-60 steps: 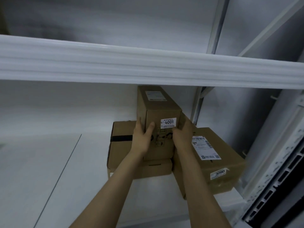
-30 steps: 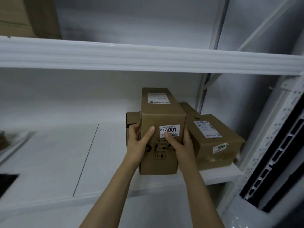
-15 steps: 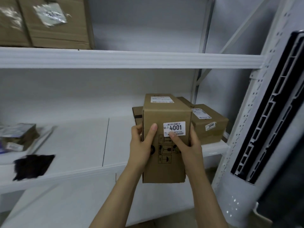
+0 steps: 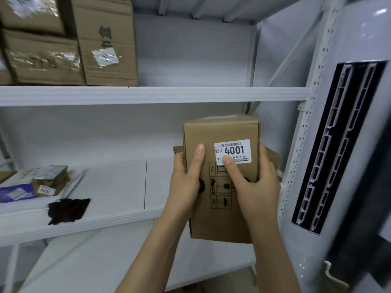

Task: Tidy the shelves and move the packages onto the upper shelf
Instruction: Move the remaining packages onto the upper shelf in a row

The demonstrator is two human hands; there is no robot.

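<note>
hidden: box behind carton (image 4: 273, 157) mostly covered | cut off: upper-shelf boxes (image 4: 40, 58) at left edge, labels blurred | unreadable: small print under 4001 label (image 4: 232, 152)

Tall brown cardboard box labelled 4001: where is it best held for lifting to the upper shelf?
Grip the tall brown cardboard box by its two narrow side faces, one hand from each side, as the left hand and right hand do. It is upright and slim, so palms span it easily.

I am holding a tall brown cardboard package (image 4: 222, 178) upright in front of the middle shelf (image 4: 118, 216), its white label reading 92-7-4001 facing me. The upper shelf (image 4: 152, 95) is carrying three cardboard packages (image 4: 108, 43) at its left.
</note>
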